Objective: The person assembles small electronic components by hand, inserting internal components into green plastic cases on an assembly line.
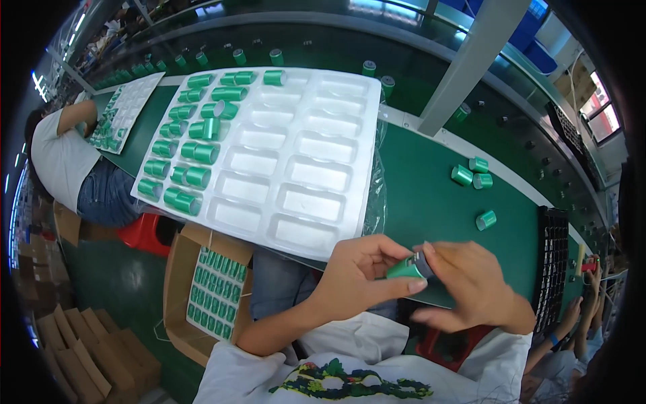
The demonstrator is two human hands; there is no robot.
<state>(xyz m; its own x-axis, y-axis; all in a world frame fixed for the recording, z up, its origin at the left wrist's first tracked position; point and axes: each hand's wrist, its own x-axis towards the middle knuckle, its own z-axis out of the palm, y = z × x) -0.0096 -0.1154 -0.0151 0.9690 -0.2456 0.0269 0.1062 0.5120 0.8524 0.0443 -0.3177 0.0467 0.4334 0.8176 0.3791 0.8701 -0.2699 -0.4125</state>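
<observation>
Beside a part-filled tray (271,161) of green cylinders (200,153), the left hand (351,281) grips another cylinder (404,268), the right hand (471,279) blurred, hold unclear.

White tray (313,202) brightly and evenly lit; highlights shown on green cylinders (180,200); light admitted by window (604,113) at right. Right hand (471,279) slightly softened by blur. Straight edges bowed by fisheye lens; corners lost to black.
</observation>
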